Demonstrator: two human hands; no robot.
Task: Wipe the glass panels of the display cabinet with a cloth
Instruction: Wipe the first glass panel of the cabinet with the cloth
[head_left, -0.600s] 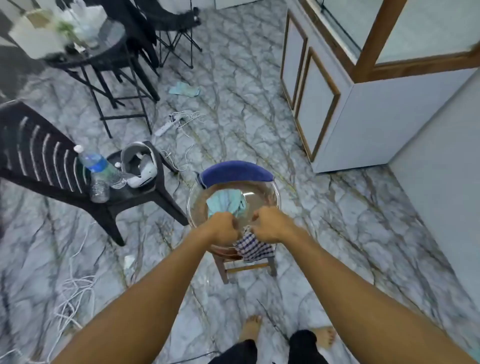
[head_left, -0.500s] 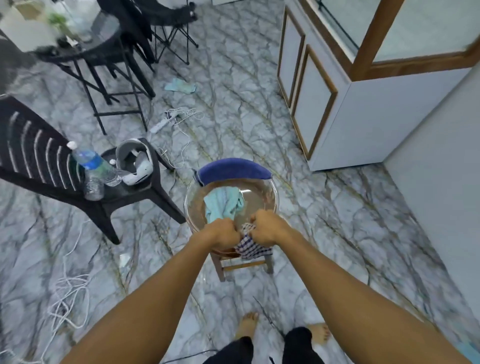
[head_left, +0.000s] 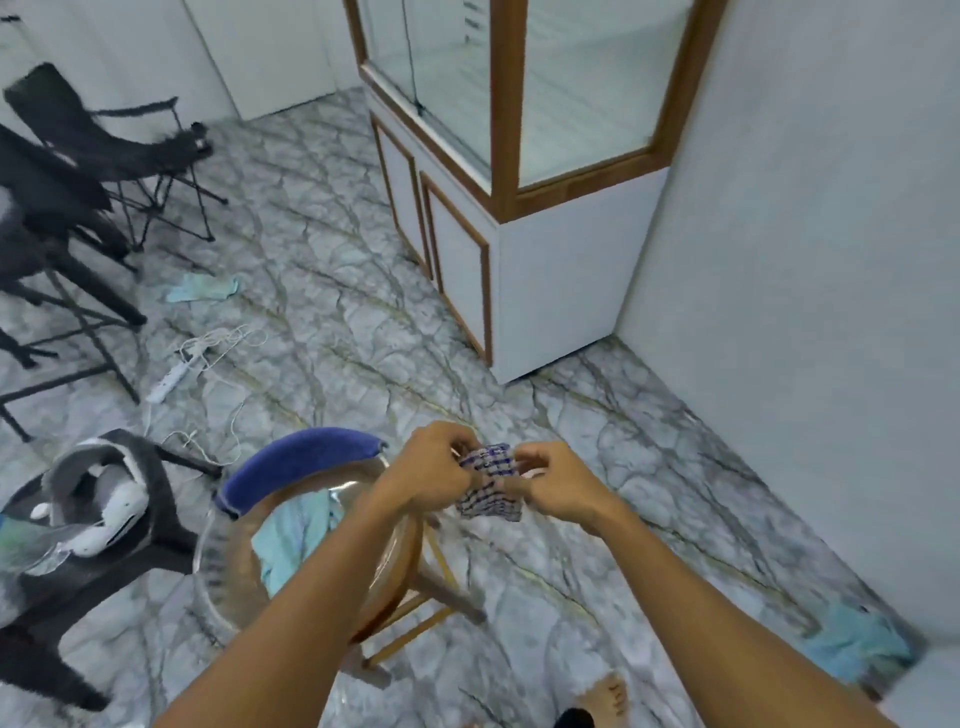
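Cabinet (head_left: 550, 291) upper centre-right; its glass panels (head_left: 582, 88) are unwiped so far and well apart from the hands. Glass bowl (head_left: 208, 566) lower left on a wooden stool (head_left: 447, 597), with the left forearm over its rim, so a bump could tip it. Checked cloth (head_left: 491, 483) at centre frame, bunched between the hands. If wet, drips on the floor (head_left: 337, 291) are a slip risk. Left hand (head_left: 431, 473) and right hand (head_left: 556, 483) both have fingers curled, pinching the cloth; a loose pinch could drop it.

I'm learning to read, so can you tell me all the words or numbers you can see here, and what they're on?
No words or numbers can be read.
On the checked cloth: only blue and white squares.
On the bottle at the left edge: label too blurred to read.
On the display cabinet: no label shows.
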